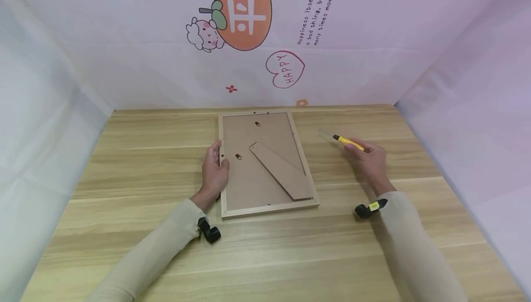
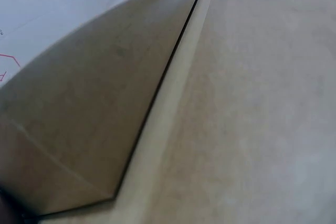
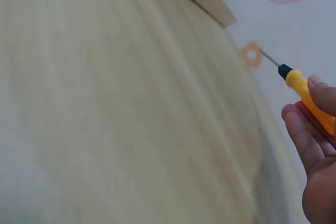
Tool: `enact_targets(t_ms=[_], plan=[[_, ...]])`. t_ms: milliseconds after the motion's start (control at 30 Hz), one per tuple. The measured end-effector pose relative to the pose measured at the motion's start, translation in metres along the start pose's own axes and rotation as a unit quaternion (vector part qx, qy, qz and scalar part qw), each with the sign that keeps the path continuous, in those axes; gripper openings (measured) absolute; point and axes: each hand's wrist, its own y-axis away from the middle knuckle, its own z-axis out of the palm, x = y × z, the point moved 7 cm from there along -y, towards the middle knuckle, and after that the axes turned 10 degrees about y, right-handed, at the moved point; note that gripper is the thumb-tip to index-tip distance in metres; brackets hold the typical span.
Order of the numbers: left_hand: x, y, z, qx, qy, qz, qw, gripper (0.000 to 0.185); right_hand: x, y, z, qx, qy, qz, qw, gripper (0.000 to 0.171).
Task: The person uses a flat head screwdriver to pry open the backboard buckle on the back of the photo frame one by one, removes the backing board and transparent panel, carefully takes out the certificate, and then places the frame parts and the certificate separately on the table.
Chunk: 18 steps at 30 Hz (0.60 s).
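Note:
A wooden picture frame (image 1: 265, 209) lies face down on the table, its brown backing board (image 1: 257, 173) and folded stand leg (image 1: 282, 170) facing up. My left hand (image 1: 214, 169) rests on the frame's left rail, thumb on the wood, fingers along the outer edge. In the left wrist view the stand leg (image 2: 89, 124) and the backing board (image 2: 262, 108) fill the picture close up. My right hand (image 1: 368, 159) is to the right of the frame and holds a small yellow-handled screwdriver (image 1: 347, 142), tip pointing back left; the right wrist view shows the screwdriver (image 3: 304, 92) pinched in the fingers (image 3: 302, 140).
The light wooden table (image 1: 145, 154) is walled by pale sheets on the left, right and back; the back sheet carries an orange cartoon sticker (image 1: 242, 11) and a heart sticker (image 1: 285, 69). Small black turn clips (image 1: 238, 156) sit on the backing board.

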Motion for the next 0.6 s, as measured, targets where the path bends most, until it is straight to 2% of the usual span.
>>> enact_targets(t_ms=[67, 133, 233, 300, 433, 500, 600], plan=[[0.0, 0.0, 0.001, -0.001, -0.001, -0.001, 1.0, 0.061, 0.01, 0.001, -0.006, 0.025, -0.035, 0.013, 0.999, 0.043], [0.0, 0.0, 0.001, -0.001, -0.002, -0.003, 1.0, 0.061, 0.019, 0.001, -0.009, 0.038, -0.121, 0.035, 0.991, 0.042], [0.0, 0.001, 0.002, -0.001, -0.002, -0.005, 1.0, 0.061, 0.03, 0.001, -0.011, 0.062, -0.232, 0.07, 0.968, 0.043], [0.0, 0.001, 0.002, -0.001, -0.001, -0.004, 1.0, 0.06, 0.036, 0.002, -0.013, 0.077, -0.281, 0.098, 0.952, 0.044], [0.001, 0.002, 0.002, 0.0, -0.001, -0.007, 1.0, 0.06, 0.044, 0.001, -0.023, 0.131, -0.269, 0.13, 0.945, 0.043], [0.001, 0.002, 0.002, 0.002, -0.001, -0.012, 0.9999, 0.061, 0.048, 0.0, -0.027, 0.157, -0.274, 0.142, 0.938, 0.044], [0.002, 0.003, 0.001, 0.004, -0.002, -0.015, 0.9999, 0.062, 0.054, -0.004, -0.034, 0.188, -0.258, 0.151, 0.935, 0.042]])
